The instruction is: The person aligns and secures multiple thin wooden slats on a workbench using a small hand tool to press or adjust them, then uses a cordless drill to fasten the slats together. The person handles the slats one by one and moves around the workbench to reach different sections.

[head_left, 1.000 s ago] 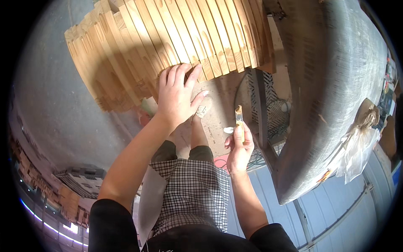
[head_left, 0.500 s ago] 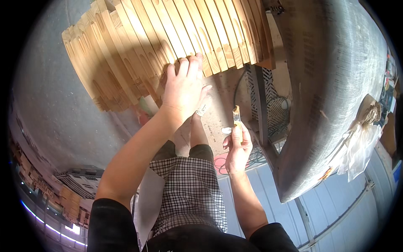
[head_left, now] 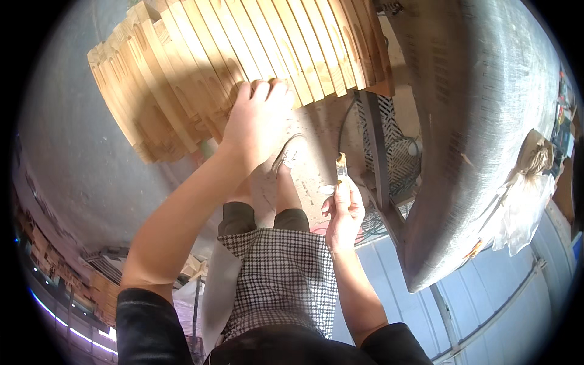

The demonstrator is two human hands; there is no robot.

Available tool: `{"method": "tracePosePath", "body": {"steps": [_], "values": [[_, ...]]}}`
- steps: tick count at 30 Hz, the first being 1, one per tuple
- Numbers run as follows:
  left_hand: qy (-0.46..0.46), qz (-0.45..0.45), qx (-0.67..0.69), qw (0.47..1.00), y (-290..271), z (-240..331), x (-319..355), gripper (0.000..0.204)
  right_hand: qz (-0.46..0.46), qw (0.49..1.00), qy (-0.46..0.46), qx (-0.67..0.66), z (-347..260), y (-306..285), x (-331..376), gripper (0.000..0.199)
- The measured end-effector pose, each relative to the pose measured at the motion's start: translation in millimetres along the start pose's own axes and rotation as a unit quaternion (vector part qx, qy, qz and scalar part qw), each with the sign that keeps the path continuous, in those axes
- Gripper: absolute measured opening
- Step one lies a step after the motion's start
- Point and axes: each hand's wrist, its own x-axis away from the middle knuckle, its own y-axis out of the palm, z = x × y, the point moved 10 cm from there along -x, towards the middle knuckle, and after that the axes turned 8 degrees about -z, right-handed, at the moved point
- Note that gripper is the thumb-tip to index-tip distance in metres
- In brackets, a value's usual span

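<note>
A row of pale wooden boards (head_left: 267, 45) stands on edge, packed side by side, at the top of the view. Several have oval grooves near their ends. My left hand (head_left: 255, 121) is at the near ends of the row, its fingers bent over the wood. Its thumb and fingertips are hidden. Lower and to the right, my right hand (head_left: 345, 213) is closed around a slim tool (head_left: 342, 167) that points upward. A shiny, flat section shows above my fingers, and its tip carries a yellow-brown smear. A small white piece (head_left: 327, 189) shows beside that hand.
A large grey plastic-wrapped bundle (head_left: 493, 121) fills the right side, with a clear plastic bag (head_left: 520, 213) hanging from it. A dark metal leg (head_left: 374, 140) stands beneath the boards' right end. Below are my feet and checked apron (head_left: 277, 274).
My left hand has shifted slightly left along the board ends, and its fingers bend more, with the thumb now out of sight. My right hand stays nearly still with the tool.
</note>
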Motion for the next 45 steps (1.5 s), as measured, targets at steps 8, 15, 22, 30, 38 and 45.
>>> {"method": "tracePosePath", "body": {"steps": [8, 15, 22, 30, 38, 45], "values": [[-0.059, -0.05, -0.008, 0.997, 11.1, -0.1, -3.6, 0.083, -0.006, 1.0, 0.002, 0.0, -0.9, 0.2, -1.3, 0.033], [-0.151, -0.105, 0.006, 0.983, 11.4, 17.9, -16.7, 0.06, -0.016, 1.0, -0.002, -0.018, -1.8, 8.9, 0.5, 0.032], [-0.125, -0.103, 0.083, 0.983, 3.1, 14.8, -24.9, 0.047, -0.002, 1.0, 0.004, -0.024, -6.7, 3.2, -3.6, 0.031], [-0.176, 0.03, 0.23, 0.957, -4.2, 7.0, 0.8, 0.085, 0.002, 1.0, 0.01, -0.026, -7.8, -1.7, -7.1, 0.034], [-0.064, -0.028, -0.006, 0.998, 8.4, 21.1, -21.5, 0.073, 0.007, 1.0, 0.007, -0.025, -7.0, -8.0, -8.1, 0.034], [-0.037, -0.101, -0.212, 0.971, 25.2, 32.8, -38.7, 0.051, -0.011, 0.999, -0.001, -0.03, -14.1, 1.5, -9.2, 0.033]]}}
